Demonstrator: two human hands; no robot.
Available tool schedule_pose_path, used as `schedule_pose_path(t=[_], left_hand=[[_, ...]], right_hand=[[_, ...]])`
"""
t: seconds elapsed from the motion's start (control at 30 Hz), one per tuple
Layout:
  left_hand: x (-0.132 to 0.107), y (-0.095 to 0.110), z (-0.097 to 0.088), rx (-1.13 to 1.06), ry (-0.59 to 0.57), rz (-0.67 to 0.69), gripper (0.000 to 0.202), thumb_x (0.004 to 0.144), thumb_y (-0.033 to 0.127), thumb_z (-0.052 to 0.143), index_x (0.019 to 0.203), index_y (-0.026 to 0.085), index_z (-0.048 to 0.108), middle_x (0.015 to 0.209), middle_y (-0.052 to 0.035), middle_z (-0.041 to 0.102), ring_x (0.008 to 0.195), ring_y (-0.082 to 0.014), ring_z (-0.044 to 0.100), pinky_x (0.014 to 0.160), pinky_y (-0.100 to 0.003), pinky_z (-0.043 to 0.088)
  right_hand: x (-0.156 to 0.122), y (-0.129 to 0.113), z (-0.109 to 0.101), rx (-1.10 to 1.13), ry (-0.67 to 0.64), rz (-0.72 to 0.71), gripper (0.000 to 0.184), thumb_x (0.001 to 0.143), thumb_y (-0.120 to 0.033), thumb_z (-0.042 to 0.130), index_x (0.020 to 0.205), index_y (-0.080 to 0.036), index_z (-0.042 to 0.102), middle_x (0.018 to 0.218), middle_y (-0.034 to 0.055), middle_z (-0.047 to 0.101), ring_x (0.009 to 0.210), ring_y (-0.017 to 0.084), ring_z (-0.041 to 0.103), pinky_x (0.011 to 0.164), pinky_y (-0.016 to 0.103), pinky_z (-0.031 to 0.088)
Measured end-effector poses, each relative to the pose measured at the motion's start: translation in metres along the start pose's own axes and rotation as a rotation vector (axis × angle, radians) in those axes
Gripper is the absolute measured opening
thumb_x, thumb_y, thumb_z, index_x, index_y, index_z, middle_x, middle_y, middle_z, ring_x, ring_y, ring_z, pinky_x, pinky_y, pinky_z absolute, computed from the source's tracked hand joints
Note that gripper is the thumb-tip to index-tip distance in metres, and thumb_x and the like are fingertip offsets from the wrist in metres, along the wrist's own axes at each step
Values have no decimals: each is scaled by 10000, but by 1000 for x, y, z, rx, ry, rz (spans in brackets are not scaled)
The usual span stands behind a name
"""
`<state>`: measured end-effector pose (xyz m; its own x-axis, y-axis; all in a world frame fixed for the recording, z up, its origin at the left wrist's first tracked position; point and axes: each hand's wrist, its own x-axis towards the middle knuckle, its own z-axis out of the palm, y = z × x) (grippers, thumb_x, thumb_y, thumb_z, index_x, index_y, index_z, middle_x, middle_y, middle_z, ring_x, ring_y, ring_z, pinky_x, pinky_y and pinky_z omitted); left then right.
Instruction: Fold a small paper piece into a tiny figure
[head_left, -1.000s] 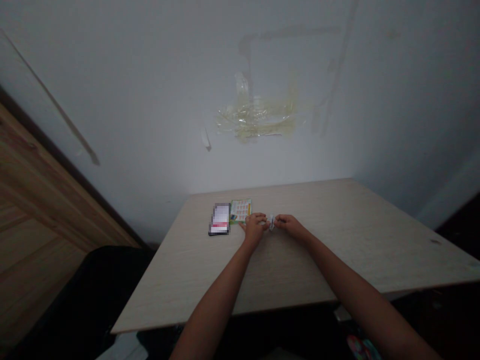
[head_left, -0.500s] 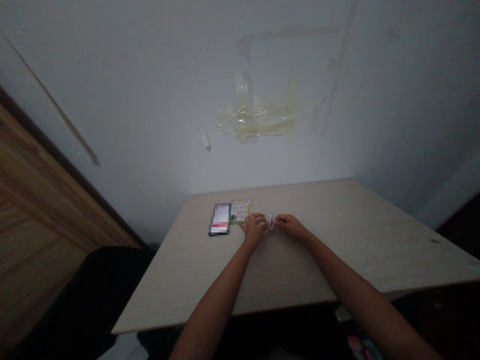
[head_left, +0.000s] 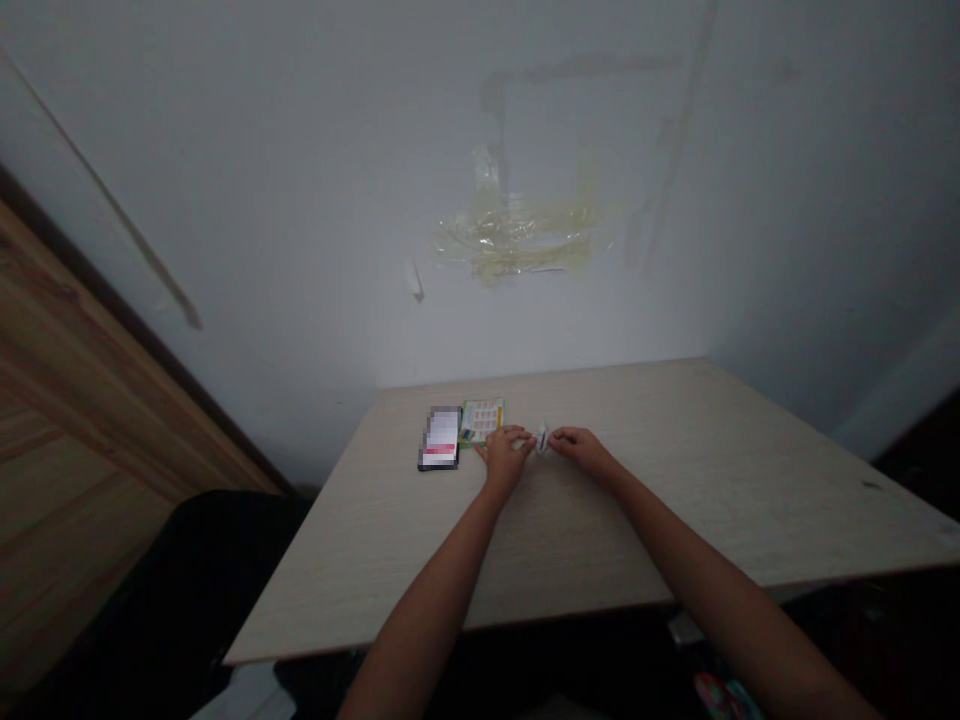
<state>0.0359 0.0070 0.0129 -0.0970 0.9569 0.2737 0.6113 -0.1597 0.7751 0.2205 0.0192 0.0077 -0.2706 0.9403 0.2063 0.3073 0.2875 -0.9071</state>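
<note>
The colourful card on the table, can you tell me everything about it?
It is a thin rectangular card that looks like paper, with a green border and rows of small orange-red squares on a pale face. It lies flat on the pale wood-look table, just right of a blurred phone. The left hand sits at its near corner.

Bare, slender left forearm (head_left: 427, 600) and right forearm (head_left: 720, 590) taper to narrow wrists and a small left hand (head_left: 506, 458) and right hand (head_left: 585, 452), with short, slim fingers (head_left: 514, 436).
</note>
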Motion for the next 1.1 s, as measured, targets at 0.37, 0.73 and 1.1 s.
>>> schedule_pose_path(t=[0.37,0.73,1.1], left_hand=[[-5,-5,-1,133,18,187,90,835,324,678,883,300,750,1163,-33,671,1203,-273,509,1129,-678,8],[-5,-8,0,192,3,253,42,807,346,728,817,317,755,1145,-10,664,1194,-274,498,1110,-707,-18],[-6,-8,-4,215,-15,254,34,786,339,754,816,332,768,1147,-8,653,1201,-269,491,1125,-690,-16]], right_hand=[[5,9,2,39,163,-26,417,798,-479,612,1080,-187,706,1071,101,717,1001,240,635,953,403,456],[3,14,3,-21,205,-129,366,780,-447,645,1032,-187,699,1004,91,703,920,212,641,893,373,487],[-5,5,-1,-161,174,-189,266,811,-318,618,1041,-198,678,929,60,712,917,210,646,900,371,474]])
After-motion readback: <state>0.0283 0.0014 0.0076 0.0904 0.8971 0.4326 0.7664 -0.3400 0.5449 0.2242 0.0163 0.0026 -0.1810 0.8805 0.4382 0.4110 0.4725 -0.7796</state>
